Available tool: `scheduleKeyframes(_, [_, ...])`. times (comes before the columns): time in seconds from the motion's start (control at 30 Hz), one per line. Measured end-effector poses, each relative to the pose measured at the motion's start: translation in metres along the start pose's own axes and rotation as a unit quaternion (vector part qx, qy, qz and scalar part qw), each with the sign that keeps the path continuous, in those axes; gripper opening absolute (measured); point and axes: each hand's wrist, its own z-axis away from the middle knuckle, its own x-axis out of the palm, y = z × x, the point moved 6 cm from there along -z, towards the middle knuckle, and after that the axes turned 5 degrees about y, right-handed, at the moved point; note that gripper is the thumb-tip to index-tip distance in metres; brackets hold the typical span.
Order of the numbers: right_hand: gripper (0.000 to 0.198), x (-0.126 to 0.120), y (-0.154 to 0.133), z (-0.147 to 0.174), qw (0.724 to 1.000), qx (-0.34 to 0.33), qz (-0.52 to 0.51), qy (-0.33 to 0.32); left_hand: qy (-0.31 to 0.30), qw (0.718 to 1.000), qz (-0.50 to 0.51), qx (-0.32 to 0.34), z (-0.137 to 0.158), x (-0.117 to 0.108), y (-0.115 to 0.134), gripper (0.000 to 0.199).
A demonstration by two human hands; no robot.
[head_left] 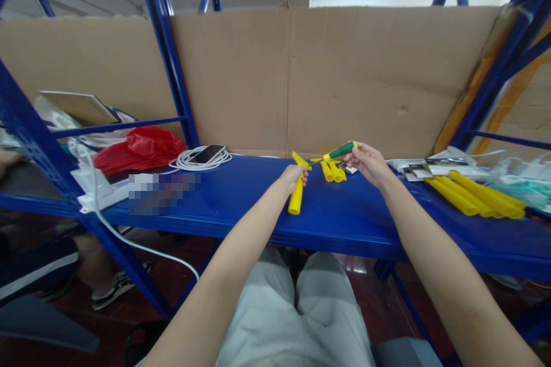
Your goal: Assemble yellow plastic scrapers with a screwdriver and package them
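Observation:
My left hand (296,175) is closed around a yellow tube (295,202), whose open round end points toward me. In my right hand (367,161), the fingers pinch the butt end of a screwdriver (341,151) with a green and yellow handle. Its thin shaft points left at the tube beside my left fingers; whether the tip touches it I cannot tell. Just behind and between the hands, several short yellow tubes (334,172) lie on the blue shelf (253,206). Some small dark and white bits by my right fingertips are too small to name.
Several longer yellow tubes (476,195) lie at the right, near plastic-wrapped items. At left are a coiled white cable (185,160), a phone (208,153), a red plastic bag (142,149) and a white power strip (109,195). Cardboard (344,80) walls the back; another person sits at far left.

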Motion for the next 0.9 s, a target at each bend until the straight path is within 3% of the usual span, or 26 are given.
scheduleKeyframes(0.47, [0.048, -0.0062, 0.0021, -0.0023, 0.996, -0.016, 0.029, 0.089, -0.013, 1.000, 0.014, 0.006, -0.0008, 0.0009, -0.0011, 0.017])
scheduleKeyframes(0.77, [0.044, 0.0002, -0.0001, 0.0008, 1.000, 0.008, -0.009, -0.002, -0.007, 1.000, 0.003, 0.013, -0.0016, 0.0001, -0.0002, 0.017])
scheduleKeyframes(0.9, [0.041, -0.0014, 0.0016, -0.0007, 1.000, 0.006, 0.005, 0.004, -0.008, 1.000, 0.000, 0.010, -0.0017, 0.0003, -0.0002, 0.017])
